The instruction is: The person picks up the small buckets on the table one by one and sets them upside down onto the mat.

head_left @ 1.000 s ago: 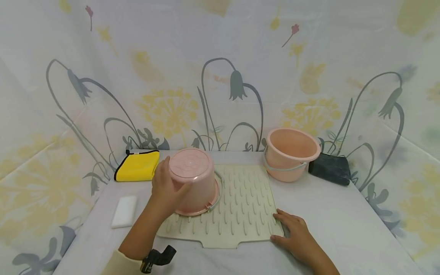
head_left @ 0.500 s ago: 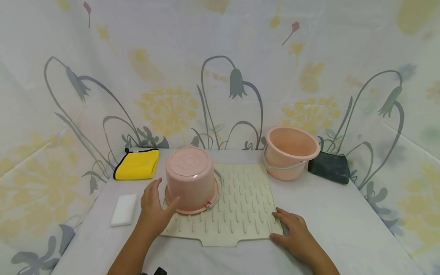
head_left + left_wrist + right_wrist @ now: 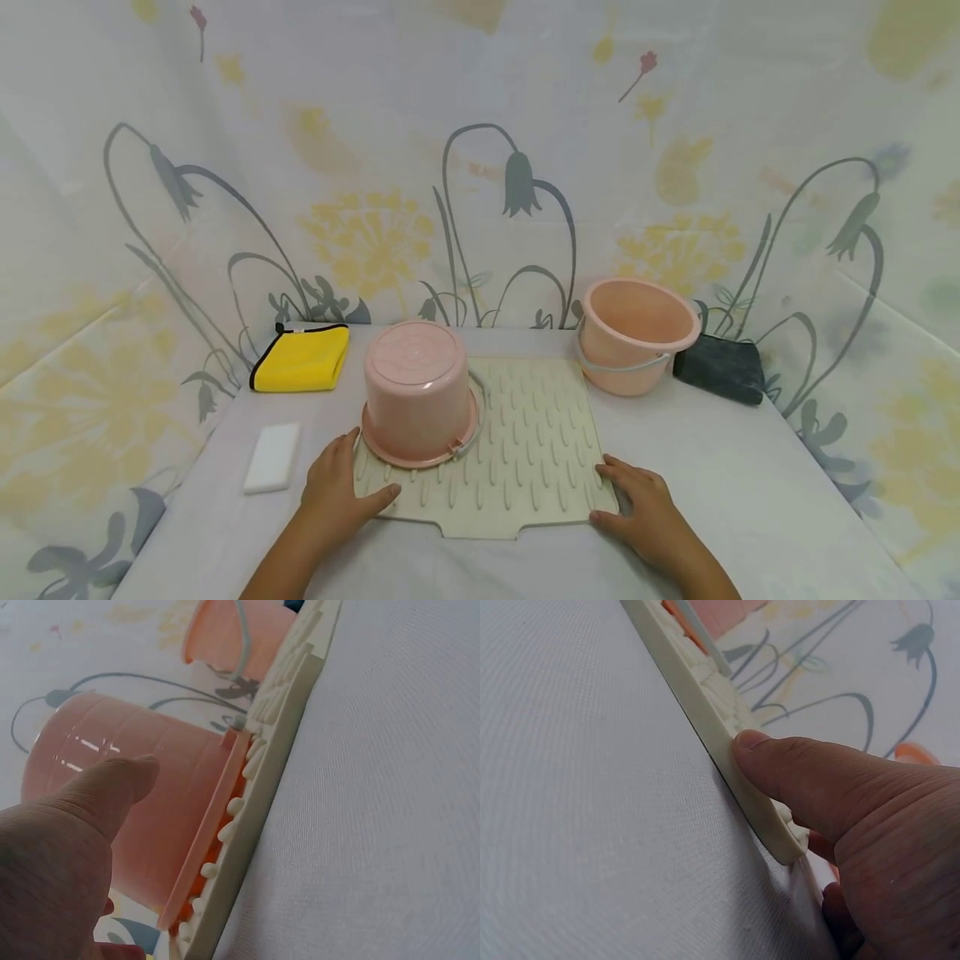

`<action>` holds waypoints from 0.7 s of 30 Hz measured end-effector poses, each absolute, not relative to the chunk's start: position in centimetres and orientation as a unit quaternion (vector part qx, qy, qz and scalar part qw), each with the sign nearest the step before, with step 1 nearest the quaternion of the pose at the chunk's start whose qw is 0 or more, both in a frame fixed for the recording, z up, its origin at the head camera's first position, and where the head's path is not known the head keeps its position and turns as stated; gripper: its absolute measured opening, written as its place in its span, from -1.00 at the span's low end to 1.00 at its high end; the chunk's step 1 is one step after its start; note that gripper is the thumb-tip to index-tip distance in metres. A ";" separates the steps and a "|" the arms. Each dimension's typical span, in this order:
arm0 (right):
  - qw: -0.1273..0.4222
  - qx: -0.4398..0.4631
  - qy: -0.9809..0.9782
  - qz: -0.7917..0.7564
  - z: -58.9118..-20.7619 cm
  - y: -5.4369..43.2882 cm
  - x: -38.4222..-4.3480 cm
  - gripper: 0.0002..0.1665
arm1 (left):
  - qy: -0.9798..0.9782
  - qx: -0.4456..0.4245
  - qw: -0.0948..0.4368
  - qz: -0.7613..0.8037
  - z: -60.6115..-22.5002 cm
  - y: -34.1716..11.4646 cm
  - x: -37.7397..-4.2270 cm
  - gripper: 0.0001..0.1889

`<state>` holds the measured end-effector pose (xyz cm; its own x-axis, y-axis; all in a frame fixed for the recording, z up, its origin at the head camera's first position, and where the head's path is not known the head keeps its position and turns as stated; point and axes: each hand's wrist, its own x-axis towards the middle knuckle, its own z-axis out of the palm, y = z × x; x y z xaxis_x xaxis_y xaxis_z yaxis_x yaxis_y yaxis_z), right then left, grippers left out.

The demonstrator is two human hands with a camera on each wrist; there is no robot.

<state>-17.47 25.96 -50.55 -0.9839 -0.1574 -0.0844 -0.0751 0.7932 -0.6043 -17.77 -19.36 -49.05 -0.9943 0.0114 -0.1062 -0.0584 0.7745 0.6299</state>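
Note:
A pink bucket point(image 3: 416, 400) stands upside down on the left part of a cream ridged draining mat point(image 3: 525, 450), its grey handle lying on the mat. My left hand point(image 3: 337, 492) is at the mat's front left corner, fingers along the left edge and thumb spread toward the front. In the left wrist view that thumb point(image 3: 112, 791) stretches in front of the bucket point(image 3: 165, 795), holding nothing. My right hand point(image 3: 645, 512) grips the front right corner of the mat. Its thumb point(image 3: 780, 761) presses the front edge of the mat point(image 3: 697, 705), fingers round the side.
A second, upright peach bucket point(image 3: 626, 358) stands at the back right, beside a folded black cloth point(image 3: 720, 368). At the left lie a folded yellow cloth point(image 3: 300, 360) with black trim and a white sponge block point(image 3: 272, 458). A flower-print curtain point(image 3: 480, 167) hangs behind the table.
My left hand has let go of the upturned bucket and moved down and toward me to the mat's front left corner. The right hand and the bucket have stayed in place.

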 end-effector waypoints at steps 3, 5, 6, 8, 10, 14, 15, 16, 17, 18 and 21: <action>0.064 -0.062 0.945 -0.314 -50.6 26.0 -17.5 -0.08 | 0.945 0.000 0.047 0.324 -49.6 -19.7 -17.5 0.24; 0.063 -0.063 0.945 -0.315 -50.6 25.9 -17.5 -0.08 | 0.949 0.015 0.044 0.313 -49.9 -20.0 -17.3 0.25; 0.063 -0.063 0.945 -0.316 -50.6 25.9 -17.5 -0.08 | 0.950 0.022 0.045 0.308 -50.1 -20.2 -17.2 0.25; 0.063 -0.063 0.945 -0.316 -50.6 25.9 -17.5 -0.08 | 0.952 0.032 0.049 0.300 -50.5 -20.5 -16.9 0.27; 0.065 -0.061 0.944 -0.317 -50.6 25.8 -17.5 -0.08 | 0.953 0.041 0.051 0.295 -50.8 -20.7 -16.8 0.28; 0.068 -0.054 0.945 -0.315 -50.6 25.8 -17.6 -0.07 | 0.954 0.050 0.057 0.289 -51.1 -21.1 -16.7 0.27; 0.069 -0.052 0.945 -0.315 -50.6 25.8 -17.6 -0.07 | 0.954 0.053 0.059 0.288 -51.2 -21.2 -16.7 0.27; 0.069 -0.050 0.945 -0.315 -50.6 25.8 -17.6 -0.07 | 0.955 0.056 0.062 0.286 -51.2 -21.2 -16.7 0.27; 0.068 -0.050 0.946 -0.314 -50.6 25.8 -17.7 -0.07 | 0.955 0.056 0.065 0.286 -51.2 -21.2 -16.7 0.28; 0.068 -0.050 0.946 -0.313 -50.6 25.9 -17.7 -0.07 | 0.955 0.057 0.069 0.284 -51.2 -21.2 -16.7 0.28; 0.067 -0.050 0.947 -0.311 -50.7 25.9 -17.7 -0.07 | 0.956 0.059 0.078 0.275 -51.2 -21.1 -16.7 0.29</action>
<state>-17.71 25.92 -50.72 -0.9861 -0.1358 -0.0960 -0.0523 0.8012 -0.5961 -16.72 -21.07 -51.15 -0.9809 0.1563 -0.1160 0.0707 0.8412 0.5361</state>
